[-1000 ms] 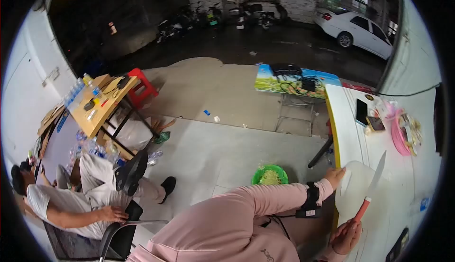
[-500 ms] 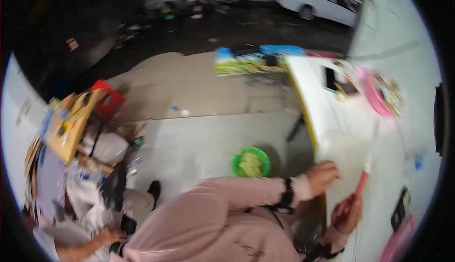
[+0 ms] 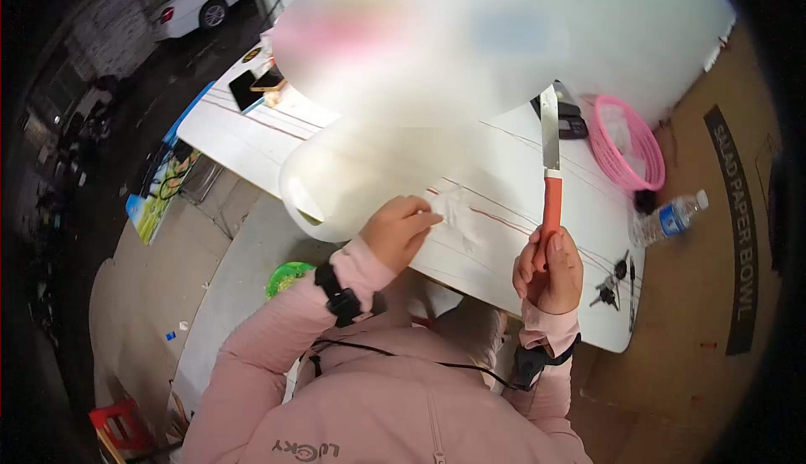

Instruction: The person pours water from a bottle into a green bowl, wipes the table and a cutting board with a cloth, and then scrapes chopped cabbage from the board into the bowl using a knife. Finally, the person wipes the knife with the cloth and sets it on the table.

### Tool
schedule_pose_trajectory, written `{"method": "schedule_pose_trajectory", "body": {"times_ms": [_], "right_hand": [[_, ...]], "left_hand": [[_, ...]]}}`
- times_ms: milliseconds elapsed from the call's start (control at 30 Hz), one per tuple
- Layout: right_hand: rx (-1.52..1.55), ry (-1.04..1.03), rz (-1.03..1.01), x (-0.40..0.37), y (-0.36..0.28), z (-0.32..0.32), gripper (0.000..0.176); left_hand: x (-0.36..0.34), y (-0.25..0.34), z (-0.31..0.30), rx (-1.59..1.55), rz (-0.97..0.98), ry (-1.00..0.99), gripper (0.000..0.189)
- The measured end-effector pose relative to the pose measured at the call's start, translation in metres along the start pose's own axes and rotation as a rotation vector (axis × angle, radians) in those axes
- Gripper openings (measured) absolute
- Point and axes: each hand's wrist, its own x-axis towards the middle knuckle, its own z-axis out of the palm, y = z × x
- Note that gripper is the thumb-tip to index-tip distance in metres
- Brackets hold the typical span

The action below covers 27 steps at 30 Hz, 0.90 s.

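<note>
My right hand [image 3: 552, 269] is wrapped round the red handle of a knife [image 3: 551, 141], whose blade points up and away from me. My left hand [image 3: 398, 230] is closed in a pinch at a crumpled white tissue [image 3: 456, 214] above the table's near side. Just beyond that hand lies a translucent white tray or board [image 3: 295, 199]; a blurred patch covers much of it, so its contents are hidden.
On the white table [image 3: 504, 275] are phones [image 3: 245, 90], a dark scale [image 3: 573, 124], a pink basket [image 3: 628, 180], a water bottle [image 3: 672, 219] and keys [image 3: 606, 290]. A cardboard box [image 3: 680, 355] stands right. Below are a green basin [image 3: 287, 277] and a red stool [image 3: 120, 424].
My view has swung right, towards the table. The knife now stands upright in my right hand, and the tissue shows at my left fingertips. The other person has left the view.
</note>
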Motion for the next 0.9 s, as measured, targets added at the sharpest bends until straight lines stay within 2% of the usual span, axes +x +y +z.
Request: {"method": "schedule_pose_trajectory", "body": {"times_ms": [100,167,200,333,400,433,500,533,633,700,733,800,833,900], "right_hand": [[-0.012,0.057,-0.014,-0.008,-0.004,-0.009,0.029],[-0.019,0.022,0.011,-0.011,-0.005,-0.013,0.029],[-0.023,0.007,0.018,-0.012,-0.004,-0.015,0.028],[-0.055,-0.003,0.026,-0.011,-0.004,-0.011,0.028],[-0.065,0.011,0.039,-0.009,-0.003,-0.006,0.027],[-0.07,0.01,0.043,-0.007,-0.002,-0.004,0.027],[-0.073,-0.006,0.057,-0.005,0.0,0.002,0.027],[-0.072,-0.008,0.069,-0.004,0.002,0.006,0.027],[-0.061,-0.09,0.118,0.003,0.012,0.026,0.024],[-0.128,-0.173,0.174,0.006,0.024,0.046,0.022],[-0.141,-0.241,0.215,0.008,0.031,0.056,0.021],[-0.15,-0.353,0.304,0.01,0.046,0.078,0.02],[-0.176,-0.439,0.38,0.01,0.054,0.091,0.02],[-0.2,-0.579,0.448,0.01,0.069,0.116,0.018]], "left_hand": [[0.019,0.006,0.037,0.024,0.064,-0.094,0.034],[0.024,0.007,0.063,0.28,-0.016,-0.065,0.035],[0.024,0.006,0.07,0.278,-0.111,-0.171,0.03],[0.025,-0.019,0.08,0.331,-0.082,-0.268,0.023],[0.024,-0.025,0.072,0.144,-0.066,-0.086,0.019],[0.022,-0.025,0.062,0.141,-0.071,-0.083,0.019],[0.016,-0.018,0.023,-0.004,-0.159,0.233,0.022],[0.01,-0.012,0.0,0.005,-0.254,0.296,0.024],[-0.03,-0.018,-0.063,0.037,-0.446,0.482,0.031],[-0.075,-0.042,-0.091,-0.056,-0.492,0.684,0.025],[-0.089,-0.036,-0.101,-0.03,-0.506,0.699,0.025],[-0.118,-0.018,-0.127,-0.206,-0.539,0.889,0.026],[-0.131,-0.013,-0.136,-0.164,-0.561,0.919,0.026],[-0.156,0.002,-0.144,0.166,-0.491,0.847,0.031]]}}
